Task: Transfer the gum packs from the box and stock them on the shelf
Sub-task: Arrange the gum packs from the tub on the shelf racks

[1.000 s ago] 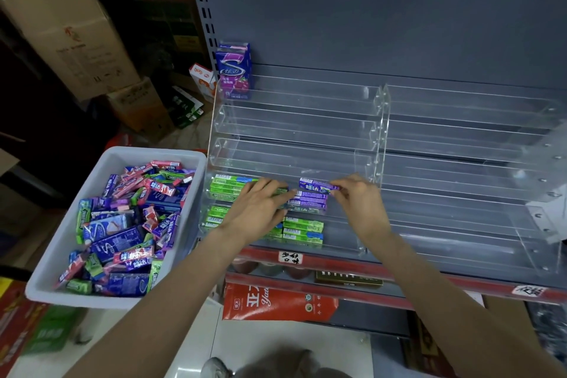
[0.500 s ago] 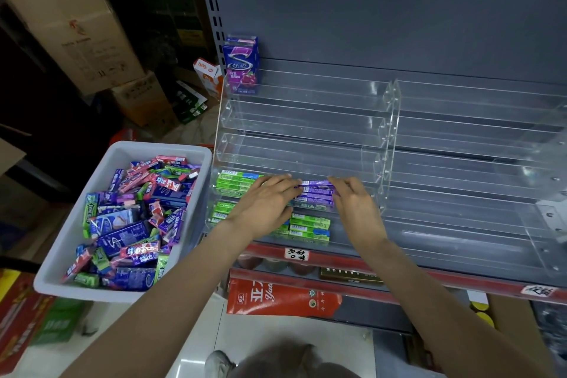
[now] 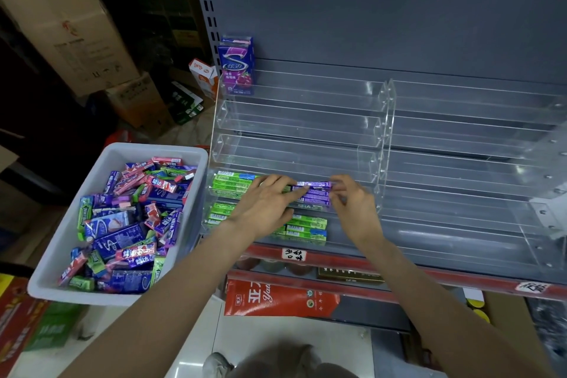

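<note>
A clear acrylic tiered rack [image 3: 306, 125] is seen on the grey shelf [image 3: 399, 251], with five steps visible in its left section. A stack of purple gum packs [image 3: 313, 193] lies on the second step from the near edge, right of a stack of green gum packs [image 3: 230, 184] on the same step. More green packs [image 3: 306, 228] are laid on the nearest step. The left hand [image 3: 264, 205] is rested flat over the green stack, fingers extended, fingertips touching the left end of the purple packs. The right hand [image 3: 352, 205] is held at the right end of the purple stack, fingers curled; the top purple pack appears pinched there, though the contact is partly hidden. An upright purple box [image 3: 236, 66] is noted at the far left of the top step. A white bin [image 3: 116, 153] filled with mixed gum packs [image 3: 129, 224] is placed left of the rack. Cardboard cartons [image 3: 61, 18] are stacked at far left.
</note>
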The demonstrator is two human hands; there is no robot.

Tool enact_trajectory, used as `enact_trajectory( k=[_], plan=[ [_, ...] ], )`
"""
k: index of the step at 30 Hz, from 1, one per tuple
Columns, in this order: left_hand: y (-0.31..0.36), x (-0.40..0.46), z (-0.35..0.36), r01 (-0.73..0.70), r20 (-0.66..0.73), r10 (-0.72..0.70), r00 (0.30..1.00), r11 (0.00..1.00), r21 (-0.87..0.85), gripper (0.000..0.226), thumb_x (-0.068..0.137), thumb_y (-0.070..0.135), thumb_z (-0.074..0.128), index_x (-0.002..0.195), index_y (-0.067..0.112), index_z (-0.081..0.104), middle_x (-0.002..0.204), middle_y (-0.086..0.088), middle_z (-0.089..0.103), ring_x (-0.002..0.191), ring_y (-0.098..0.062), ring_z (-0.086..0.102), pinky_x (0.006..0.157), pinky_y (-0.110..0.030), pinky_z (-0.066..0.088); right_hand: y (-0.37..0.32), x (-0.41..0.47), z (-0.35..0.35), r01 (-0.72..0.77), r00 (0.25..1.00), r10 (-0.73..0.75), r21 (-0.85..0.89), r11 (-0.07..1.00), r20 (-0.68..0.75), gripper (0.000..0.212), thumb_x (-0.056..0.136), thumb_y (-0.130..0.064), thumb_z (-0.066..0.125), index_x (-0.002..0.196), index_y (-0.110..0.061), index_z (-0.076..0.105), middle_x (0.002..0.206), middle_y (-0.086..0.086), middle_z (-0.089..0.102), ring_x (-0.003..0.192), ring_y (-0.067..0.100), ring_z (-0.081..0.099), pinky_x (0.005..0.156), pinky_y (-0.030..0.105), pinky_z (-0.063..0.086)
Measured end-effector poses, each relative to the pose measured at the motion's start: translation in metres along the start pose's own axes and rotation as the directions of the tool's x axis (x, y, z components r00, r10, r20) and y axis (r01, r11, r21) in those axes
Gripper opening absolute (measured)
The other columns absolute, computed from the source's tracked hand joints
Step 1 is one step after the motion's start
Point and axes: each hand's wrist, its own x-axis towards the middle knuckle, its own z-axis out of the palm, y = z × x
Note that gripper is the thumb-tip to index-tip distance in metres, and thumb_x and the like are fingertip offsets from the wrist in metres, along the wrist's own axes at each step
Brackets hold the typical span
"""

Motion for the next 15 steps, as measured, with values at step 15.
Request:
enact_trajectory(
  k=[15],
  plan=[
    [-0.0056, -0.0036, 0.0065, 0.128, -0.053, -0.134, 0.99, 0.986, -0.108, 0.048, 0.1, 0.035, 0.039, 0.146, 0.027, 0.032, 0.147, 0.007, 0.033, 0.135, -0.014, 0.027, 0.11, -0.03, 0.02, -0.0051, -0.0033, -0.0035, 0.047, 0.985, -0.021, -0.15, 0.988, 0.171, 0.043, 0.094, -0.016, 0.054, 0.135, -0.003, 0.047, 0.128, 0.014, 0.05, 0.109, 0.023, 0.058, 0.102, 0.03, 0.043]
  ],
)
